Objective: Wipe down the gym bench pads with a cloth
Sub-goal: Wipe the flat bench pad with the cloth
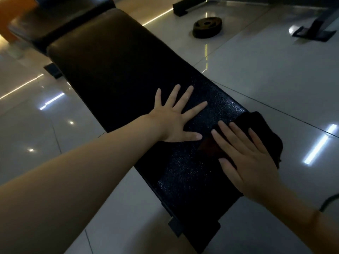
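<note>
Cloth (pixel 260 136): dark, soft, probably light — lay at the long pad's (pixel 117 66) right edge, best pressed flat under the palm
Right hand (pixel 245 156): open, flat on the cloth, gripping nothing
Left hand (pixel 174 120): splayed, bracing the pad
Count: one cloth, two pads — second pad (pixel 55 21) beyond, one weight plate (pixel 207 27)

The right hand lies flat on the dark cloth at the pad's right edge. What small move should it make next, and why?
Probably slide the right hand with the cloth leftward across the bench pad. The cloth partly hangs over the pad's right edge, so the width beside it seems unwiped. The left hand, spread flat on the pad, lies in that path and should probably lift.
</note>
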A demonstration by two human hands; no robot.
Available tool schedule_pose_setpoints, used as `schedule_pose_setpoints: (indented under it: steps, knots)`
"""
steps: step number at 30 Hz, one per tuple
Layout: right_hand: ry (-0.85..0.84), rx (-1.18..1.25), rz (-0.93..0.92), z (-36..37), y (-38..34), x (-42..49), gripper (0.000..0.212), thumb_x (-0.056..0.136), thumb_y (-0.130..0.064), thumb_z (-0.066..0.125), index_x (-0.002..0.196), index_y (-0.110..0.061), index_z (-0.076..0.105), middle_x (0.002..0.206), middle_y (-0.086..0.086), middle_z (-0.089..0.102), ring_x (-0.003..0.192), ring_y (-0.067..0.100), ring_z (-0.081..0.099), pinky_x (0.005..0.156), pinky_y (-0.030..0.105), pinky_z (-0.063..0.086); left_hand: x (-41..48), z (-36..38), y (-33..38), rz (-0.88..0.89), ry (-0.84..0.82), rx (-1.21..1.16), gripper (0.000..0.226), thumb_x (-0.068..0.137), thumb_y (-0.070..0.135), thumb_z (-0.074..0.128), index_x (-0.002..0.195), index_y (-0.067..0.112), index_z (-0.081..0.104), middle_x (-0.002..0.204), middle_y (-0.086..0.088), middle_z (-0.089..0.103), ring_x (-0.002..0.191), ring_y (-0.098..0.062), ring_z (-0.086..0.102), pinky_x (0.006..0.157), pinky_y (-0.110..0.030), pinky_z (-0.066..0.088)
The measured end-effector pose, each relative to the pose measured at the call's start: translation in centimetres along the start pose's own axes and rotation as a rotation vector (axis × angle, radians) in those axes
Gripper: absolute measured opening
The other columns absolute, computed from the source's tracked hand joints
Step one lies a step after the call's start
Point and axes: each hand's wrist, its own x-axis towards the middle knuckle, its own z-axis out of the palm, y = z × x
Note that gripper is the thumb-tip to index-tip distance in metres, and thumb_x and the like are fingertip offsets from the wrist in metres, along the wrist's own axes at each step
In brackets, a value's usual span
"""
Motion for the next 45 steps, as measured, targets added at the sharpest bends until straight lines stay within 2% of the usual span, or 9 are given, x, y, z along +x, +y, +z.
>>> schedule_pose_setpoints:
  steps: [11,18,22,27,30,34,38,41,45]
  knots:
    - [-0.134,-0.028,0.463,-0.2,-1.1,1.6,0.072,0.084,-0.057,0.002,0.153,-0.036,0.007,0.161,-0.012,-0.002,0.149,0.015,-0.006,0.112,0.057,-0.013,-1.7,1.0,2.1,-0.086,0.020,-0.031,0.089,0.085,0.079,0.022,0.146,0.036,-0.028,0.152,-0.006,-0.039,0.140,-0.033,-0.034,0.110,-0.067,-0.012]
    - [-0.046,-0.097,0.298,1.1,-7.5,-3.4,0.059,0.095,-0.040,0.028,0.149,-0.018,0.035,0.158,0.001,0.027,0.145,0.027,0.026,0.113,0.063,0.013,-3.4,2.1,2.1,-0.057,0.035,0.000,0.098,0.078,0.085,0.018,0.146,0.033,-0.029,0.152,-0.007,-0.038,0.141,-0.032,-0.033,0.111,-0.066,-0.010]
    - [-0.028,-0.096,0.226,1.5,-9.5,-5.6,0.057,0.098,-0.039,0.027,0.150,-0.016,0.031,0.158,0.002,0.027,0.146,0.025,0.024,0.112,0.062,0.017,-4.2,3.0,1.2,0.004,0.068,0.042,0.107,0.072,0.089,0.021,0.146,0.031,-0.029,0.152,-0.008,-0.038,0.141,-0.031,-0.032,0.112,-0.064,-0.012]
    - [-0.034,-0.022,0.008,1.3,-9.9,-8.0,0.053,0.102,-0.037,0.023,0.149,-0.016,0.032,0.158,0.003,0.026,0.147,0.024,0.020,0.114,0.062,0.015,-4.3,3.5,0.9,0.007,0.122,-0.029,0.079,0.092,0.068,0.023,0.148,0.035,-0.023,0.155,-0.005,-0.034,0.142,-0.026,-0.031,0.113,-0.060,-0.013]
    - [-0.004,0.003,-0.063,0.8,-8.4,-7.6,0.051,0.101,-0.035,0.028,0.147,-0.016,0.037,0.156,0.001,0.031,0.146,0.021,0.025,0.117,0.053,0.013,-4.3,3.8,1.2,-0.004,0.147,-0.013,0.082,0.089,0.074,0.017,0.148,0.034,-0.023,0.155,-0.004,-0.033,0.143,-0.026,-0.030,0.113,-0.061,-0.013]
    - [-0.003,0.009,0.157,0.5,-3.8,-4.1,0.057,0.092,-0.035,0.035,0.147,-0.018,0.039,0.155,-0.001,0.033,0.143,0.019,0.029,0.117,0.044,0.014,-4.4,3.9,1.4,-0.030,0.166,-0.025,0.075,0.092,0.069,0.013,0.149,0.035,-0.021,0.156,-0.003,-0.031,0.143,-0.025,-0.029,0.113,-0.061,-0.014]
    - [-0.032,0.066,0.430,-1.0,1.5,0.0,0.071,0.085,-0.048,0.017,0.151,-0.023,0.028,0.159,-0.003,0.022,0.148,0.018,0.015,0.118,0.044,0.002,-4.3,3.8,1.5,-0.042,0.155,-0.023,0.069,0.095,0.065,0.011,0.149,0.035,-0.021,0.156,-0.003,-0.031,0.143,-0.025,-0.029,0.113,-0.061,-0.013]
    - [-0.047,0.034,0.486,-0.9,1.7,0.8,0.071,0.087,-0.049,0.012,0.153,-0.024,0.021,0.161,-0.004,0.014,0.149,0.018,0.005,0.118,0.044,-0.004,-4.3,3.8,1.6,-0.049,0.156,-0.014,0.070,0.095,0.065,0.011,0.149,0.035,-0.021,0.156,-0.003,-0.032,0.143,-0.025,-0.029,0.113,-0.061,-0.013]
    - [-0.012,0.034,0.407,0.1,-1.8,-1.0,0.067,0.090,-0.045,0.017,0.149,-0.016,0.033,0.158,-0.001,0.022,0.147,0.022,0.018,0.117,0.042,0.001,-4.1,3.9,1.7,-0.051,0.161,-0.014,0.070,0.095,0.065,0.011,0.148,0.035,-0.022,0.156,-0.003,-0.032,0.143,-0.025,-0.029,0.113,-0.061,-0.013]
